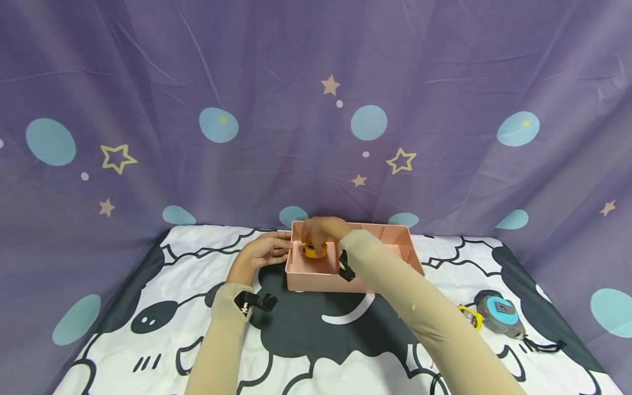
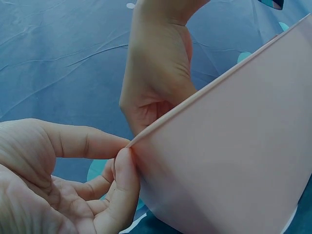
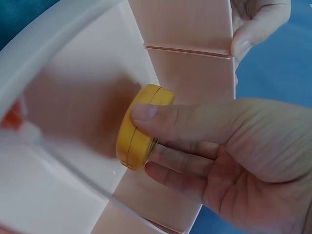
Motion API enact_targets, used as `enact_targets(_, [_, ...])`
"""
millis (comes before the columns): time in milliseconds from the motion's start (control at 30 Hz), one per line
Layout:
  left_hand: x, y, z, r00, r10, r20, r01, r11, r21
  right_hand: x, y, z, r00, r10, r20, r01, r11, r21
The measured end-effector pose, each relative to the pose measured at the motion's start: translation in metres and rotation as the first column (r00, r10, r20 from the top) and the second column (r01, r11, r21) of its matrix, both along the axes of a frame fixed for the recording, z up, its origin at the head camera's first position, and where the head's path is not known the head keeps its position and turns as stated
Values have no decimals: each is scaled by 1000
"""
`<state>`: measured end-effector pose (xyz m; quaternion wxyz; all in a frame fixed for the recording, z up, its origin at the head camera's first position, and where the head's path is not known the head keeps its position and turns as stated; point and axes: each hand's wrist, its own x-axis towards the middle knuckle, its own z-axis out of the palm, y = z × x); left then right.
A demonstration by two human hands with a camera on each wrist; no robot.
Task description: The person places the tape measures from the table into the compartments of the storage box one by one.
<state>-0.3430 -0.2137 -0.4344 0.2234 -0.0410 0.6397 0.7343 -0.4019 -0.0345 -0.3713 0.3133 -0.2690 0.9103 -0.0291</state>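
My right hand (image 1: 323, 230) reaches down into the left part of a pink divided box (image 1: 323, 283). Between its thumb and fingers it holds a small yellow tape measure (image 3: 139, 129), a rounded case with a seam round its edge, close over the box floor near the left wall. My left hand (image 1: 266, 252) is at the box's left side. In the left wrist view, the thumb and forefinger of this hand (image 2: 73, 180) pinch the box's rim at a corner, while the tape measure is hidden behind the wall.
On the right of the table lie a grey-and-blue tape measure (image 1: 498, 315) with a black strap (image 1: 543, 345) and a yellow-and-black item (image 1: 471, 316) partly behind my right sleeve. A purple curtain (image 1: 296, 181) hangs right behind the box. The tablecloth (image 1: 296, 378) is patterned.
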Motion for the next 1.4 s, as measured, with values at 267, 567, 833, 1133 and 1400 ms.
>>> enact_targets(267, [-3, 2, 0, 1000, 14, 6, -15, 1000, 20, 2, 1, -1, 998, 63, -16, -63, 998, -7])
enact_targets(567, [1, -2, -4, 1000, 9, 10, -8, 1000, -17, 9, 3, -13, 993, 115, -35, -119, 978, -173])
enact_targets(833, [3, -3, -4, 1000, 18, 2, -18, 1000, -6, 6, -2, -15, 974, 180, -135, -190, 980, -61])
enact_targets(1133, [2, -3, -6, 1000, 22, -3, -22, 1000, 0, 10, 6, -19, 981, 174, -89, -190, 958, -216])
enact_targets(1400, [1, -5, -9, 1000, 14, -8, -14, 1000, 25, 10, 3, -17, 968, 204, -144, -219, 971, -97])
